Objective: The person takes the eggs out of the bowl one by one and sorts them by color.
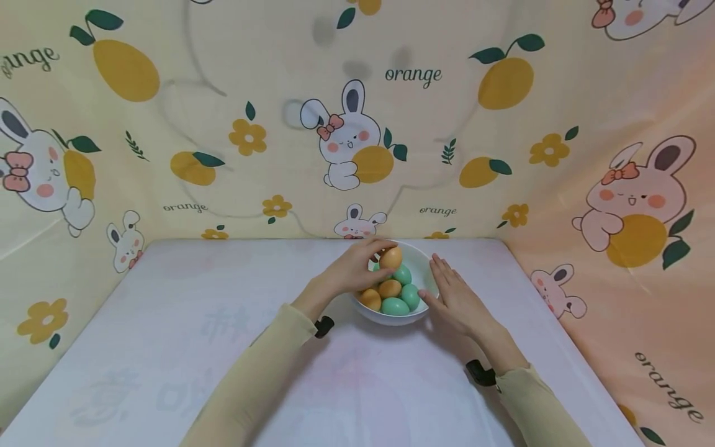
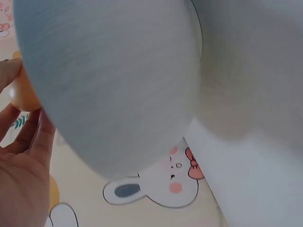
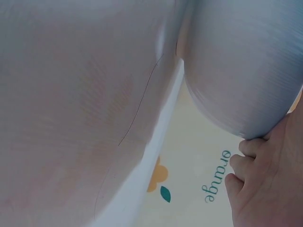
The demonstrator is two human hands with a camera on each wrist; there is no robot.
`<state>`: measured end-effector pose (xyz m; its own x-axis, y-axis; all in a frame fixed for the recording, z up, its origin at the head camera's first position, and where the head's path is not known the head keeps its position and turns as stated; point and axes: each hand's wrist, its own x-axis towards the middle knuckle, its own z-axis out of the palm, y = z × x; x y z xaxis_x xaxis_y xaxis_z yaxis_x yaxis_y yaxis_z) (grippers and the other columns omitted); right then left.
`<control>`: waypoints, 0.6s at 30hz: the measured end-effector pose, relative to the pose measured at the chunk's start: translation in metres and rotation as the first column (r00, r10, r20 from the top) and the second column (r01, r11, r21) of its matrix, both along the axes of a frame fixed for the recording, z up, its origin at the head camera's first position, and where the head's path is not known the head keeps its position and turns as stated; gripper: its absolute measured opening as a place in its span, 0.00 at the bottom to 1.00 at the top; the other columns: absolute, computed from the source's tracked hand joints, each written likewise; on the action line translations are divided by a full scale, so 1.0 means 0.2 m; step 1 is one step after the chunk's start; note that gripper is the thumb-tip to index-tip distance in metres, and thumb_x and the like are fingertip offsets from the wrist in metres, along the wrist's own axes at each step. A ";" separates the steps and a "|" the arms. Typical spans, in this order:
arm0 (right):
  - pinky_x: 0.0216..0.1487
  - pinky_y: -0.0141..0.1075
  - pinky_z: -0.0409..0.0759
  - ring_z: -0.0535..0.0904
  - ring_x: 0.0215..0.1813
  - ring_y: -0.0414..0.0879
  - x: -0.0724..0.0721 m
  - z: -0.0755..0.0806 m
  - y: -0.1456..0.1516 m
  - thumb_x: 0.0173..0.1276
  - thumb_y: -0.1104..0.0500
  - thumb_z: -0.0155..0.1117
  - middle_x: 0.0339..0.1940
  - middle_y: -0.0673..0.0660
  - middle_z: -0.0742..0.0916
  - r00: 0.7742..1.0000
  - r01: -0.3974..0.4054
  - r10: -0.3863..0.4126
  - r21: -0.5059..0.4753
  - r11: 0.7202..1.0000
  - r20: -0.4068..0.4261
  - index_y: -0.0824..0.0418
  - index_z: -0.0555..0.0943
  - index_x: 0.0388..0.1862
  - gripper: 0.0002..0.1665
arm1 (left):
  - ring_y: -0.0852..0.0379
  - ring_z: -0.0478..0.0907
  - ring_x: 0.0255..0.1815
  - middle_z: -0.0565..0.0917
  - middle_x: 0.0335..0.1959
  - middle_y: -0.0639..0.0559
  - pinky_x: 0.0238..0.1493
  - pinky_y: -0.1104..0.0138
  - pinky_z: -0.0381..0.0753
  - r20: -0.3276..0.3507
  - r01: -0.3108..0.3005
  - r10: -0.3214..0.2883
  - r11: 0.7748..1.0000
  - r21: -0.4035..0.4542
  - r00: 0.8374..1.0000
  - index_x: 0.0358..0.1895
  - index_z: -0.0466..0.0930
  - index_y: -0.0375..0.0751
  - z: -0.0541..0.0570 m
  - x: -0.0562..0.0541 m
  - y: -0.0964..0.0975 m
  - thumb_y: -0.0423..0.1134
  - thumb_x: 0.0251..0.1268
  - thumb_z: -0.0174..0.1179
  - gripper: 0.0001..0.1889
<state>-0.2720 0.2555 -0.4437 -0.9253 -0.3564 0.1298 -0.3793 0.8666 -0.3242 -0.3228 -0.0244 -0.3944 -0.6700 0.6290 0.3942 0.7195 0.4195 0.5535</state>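
Observation:
A white bowl (image 1: 391,319) stands toward the far side of the table, heaped with green eggs (image 1: 395,307) and orange eggs (image 1: 371,299). At the bowl's far left, my left hand (image 1: 360,264) pinches an orange egg (image 1: 391,258) between thumb and fingers, above the others. The left wrist view shows that same orange egg (image 2: 24,92) beside the bowl's large outer wall (image 2: 113,85). My right hand (image 1: 458,301) rests along the bowl's right side with its fingers straight. In the right wrist view, its fingers (image 3: 246,163) lie against the bowl wall (image 3: 241,71).
A white table (image 1: 223,372) spreads around the bowl, with faint printing showing through its cover. Behind it and on both sides hangs a cloth (image 1: 313,56) printed with rabbits and oranges. A black strap (image 1: 480,372) sits on the right wrist, another (image 1: 324,326) on the left.

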 end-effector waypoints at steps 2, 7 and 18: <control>0.83 0.58 0.46 0.43 0.86 0.61 0.00 0.00 0.00 0.81 0.31 0.45 0.87 0.62 0.49 1.000 0.004 -0.004 0.000 1.000 0.004 0.67 0.44 0.86 0.54 | 0.53 0.79 0.56 0.77 0.63 0.44 0.53 0.62 0.85 0.004 -0.014 0.014 1.000 0.023 1.000 0.71 0.75 0.38 0.00 0.01 -0.03 0.38 0.69 0.71 0.29; 0.83 0.58 0.46 0.43 0.86 0.62 0.00 0.01 0.00 0.81 0.32 0.45 0.87 0.62 0.48 1.000 0.005 -0.005 0.002 1.000 0.007 0.67 0.44 0.85 0.54 | 0.53 0.79 0.55 0.76 0.63 0.44 0.56 0.59 0.84 0.005 -0.048 0.048 0.997 0.060 0.999 0.71 0.75 0.38 -0.02 0.01 -0.11 0.39 0.69 0.71 0.29; 0.83 0.59 0.46 0.43 0.86 0.62 -0.01 -0.01 0.00 0.81 0.31 0.45 0.87 0.63 0.49 1.000 -0.004 0.003 -0.008 1.000 -0.010 0.67 0.45 0.85 0.54 | 0.53 0.81 0.53 0.79 0.56 0.48 0.59 0.64 0.82 -0.003 -0.134 0.135 0.986 0.101 0.991 0.70 0.77 0.42 -0.03 0.03 -0.31 0.39 0.66 0.73 0.29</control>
